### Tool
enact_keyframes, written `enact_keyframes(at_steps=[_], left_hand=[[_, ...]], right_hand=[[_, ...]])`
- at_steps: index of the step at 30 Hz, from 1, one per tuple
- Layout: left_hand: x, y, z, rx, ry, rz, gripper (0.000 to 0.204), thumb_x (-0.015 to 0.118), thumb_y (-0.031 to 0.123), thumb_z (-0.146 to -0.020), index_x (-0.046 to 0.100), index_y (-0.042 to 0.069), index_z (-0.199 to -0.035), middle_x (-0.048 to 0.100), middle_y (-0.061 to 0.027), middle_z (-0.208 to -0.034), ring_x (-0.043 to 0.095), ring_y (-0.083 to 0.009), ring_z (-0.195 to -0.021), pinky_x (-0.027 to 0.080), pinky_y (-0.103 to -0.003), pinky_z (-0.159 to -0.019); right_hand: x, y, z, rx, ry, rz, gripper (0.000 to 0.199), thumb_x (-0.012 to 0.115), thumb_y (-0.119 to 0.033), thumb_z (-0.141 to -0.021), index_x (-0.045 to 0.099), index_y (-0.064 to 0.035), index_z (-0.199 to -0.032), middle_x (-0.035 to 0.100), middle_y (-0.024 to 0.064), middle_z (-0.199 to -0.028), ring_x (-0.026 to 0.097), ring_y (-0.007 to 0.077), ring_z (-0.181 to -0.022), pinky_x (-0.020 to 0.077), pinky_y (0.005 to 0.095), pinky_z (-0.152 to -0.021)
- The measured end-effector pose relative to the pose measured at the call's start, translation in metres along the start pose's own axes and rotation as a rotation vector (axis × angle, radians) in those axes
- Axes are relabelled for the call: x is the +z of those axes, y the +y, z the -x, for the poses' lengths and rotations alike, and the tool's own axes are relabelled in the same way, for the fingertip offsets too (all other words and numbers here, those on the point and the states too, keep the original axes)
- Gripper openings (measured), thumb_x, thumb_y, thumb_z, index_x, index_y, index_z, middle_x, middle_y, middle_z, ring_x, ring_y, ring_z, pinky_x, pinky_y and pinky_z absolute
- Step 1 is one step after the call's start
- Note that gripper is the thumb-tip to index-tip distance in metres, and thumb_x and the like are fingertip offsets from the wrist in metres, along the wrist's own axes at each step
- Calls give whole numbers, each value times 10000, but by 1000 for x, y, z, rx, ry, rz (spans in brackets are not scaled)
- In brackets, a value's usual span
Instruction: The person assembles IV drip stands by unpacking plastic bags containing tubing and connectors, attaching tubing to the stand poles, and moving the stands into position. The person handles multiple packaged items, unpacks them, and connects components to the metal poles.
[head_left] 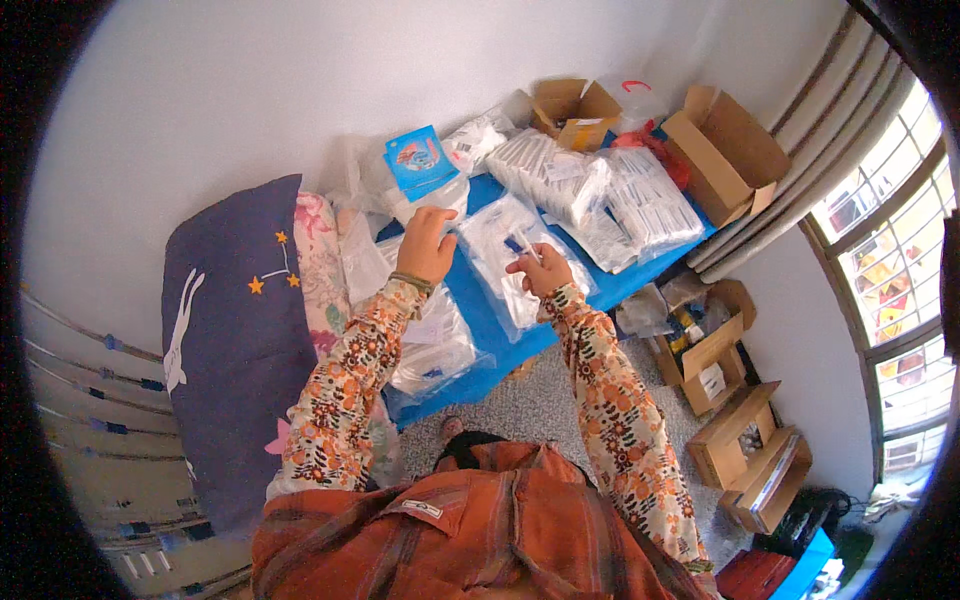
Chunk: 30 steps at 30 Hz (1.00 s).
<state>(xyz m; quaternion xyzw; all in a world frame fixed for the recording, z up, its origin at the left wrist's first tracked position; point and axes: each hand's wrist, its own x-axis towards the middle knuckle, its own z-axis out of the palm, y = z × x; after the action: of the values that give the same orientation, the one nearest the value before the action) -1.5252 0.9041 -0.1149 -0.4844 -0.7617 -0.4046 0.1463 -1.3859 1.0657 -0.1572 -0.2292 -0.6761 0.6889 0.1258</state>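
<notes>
"Starting from the left, how would you handle this?"

"I'd keep the left hand loose by the white packet under the blue card, ready to steady things without crushing them. Next, the clear bag lies on the blue tabletop; its film looks slippery, so I'd avoid dragging it."

"And the slim pale item?"

"It's above that bag, pinched in the right hand. A light grip should do; squeezing might bend it."

"How are they posed?"

"The left forearm reaches forward, fingers half spread and apparently empty; I can't tell whether they touch the packet. The right forearm slants inward, thumb and fingers closed around the item, just left of the stacked packs."
</notes>
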Motion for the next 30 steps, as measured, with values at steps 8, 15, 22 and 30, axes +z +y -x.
enact_keyframes(at_steps=[8,15,22,30], left_hand=[[30,20,4,-347,-31,228,270,491,77,-752,487,54,-1021,476,-111,-1034,481,-235,-938,386,-324,-805],[70,19,-18,-963,-241,1111,394,452,249,-840,352,147,-1208,475,-80,-1074,481,-192,-943,405,-308,-763],[93,41,-69,-912,-613,1721,302,475,246,-844,451,81,-1095,537,-49,-853,496,-113,-635,390,-205,-517],[124,7,-104,-883,-747,1624,180,476,161,-842,514,45,-975,544,-26,-764,431,-50,-535,319,-169,-435]], right_hand=[[-51,-35,12,-43,-78,-245,146,434,-193,-861,456,-54,-900,585,49,-777,378,38,-469,309,160,-393],[-76,-50,22,32,-161,-543,170,441,-229,-866,487,-71,-823,515,10,-665,358,48,-477,302,179,-407],[-100,-49,-2,108,-109,-570,199,452,-240,-867,484,-50,-917,538,23,-681,373,57,-465,311,182,-409],[-119,-39,-23,77,228,-654,273,507,-318,-832,556,-52,-801,563,22,-679,496,85,-558,369,190,-463]])
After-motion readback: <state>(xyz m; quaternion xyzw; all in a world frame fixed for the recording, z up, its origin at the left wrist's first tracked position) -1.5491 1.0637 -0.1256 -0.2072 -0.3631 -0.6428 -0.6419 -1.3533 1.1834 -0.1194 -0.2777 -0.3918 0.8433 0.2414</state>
